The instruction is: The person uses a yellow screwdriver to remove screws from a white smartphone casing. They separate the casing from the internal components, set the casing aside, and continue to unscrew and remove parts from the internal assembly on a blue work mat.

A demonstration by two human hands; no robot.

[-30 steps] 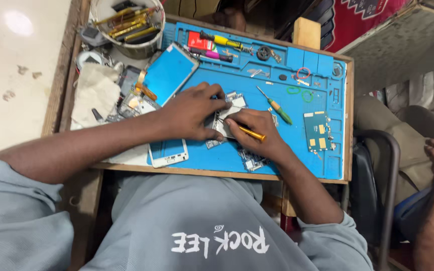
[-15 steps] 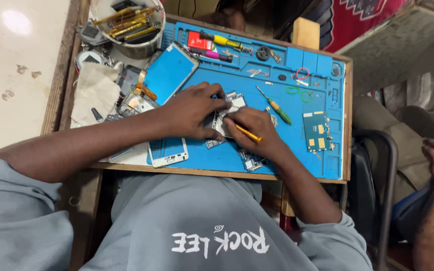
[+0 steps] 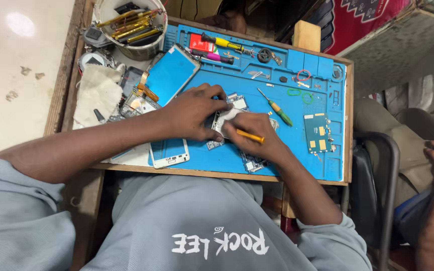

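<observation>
Right hand (image 3: 254,133): grip closed on yellow-handled tool (image 3: 249,136), tip at opened phone (image 3: 227,118). Left hand (image 3: 192,113): grip clamped on that phone, mid blue mat (image 3: 307,155). Green-handled screwdriver (image 3: 276,107) just right; circuit board (image 3: 318,132) farther right on bench (image 3: 217,173).

top: grey, short sleeves | chest print: white lettering | forearms, hands (image 3: 227,123): bare

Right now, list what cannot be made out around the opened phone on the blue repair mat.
Head view only:
- Opened phone frame: mostly covered by the left hand and right hand.
- Tip of the thin yellow tool: hidden under the right hand's fingers.
- Small parts in the blue silicone mat trays: too small to identify.
- Round white tub of tools: cut off by the top edge.
</observation>
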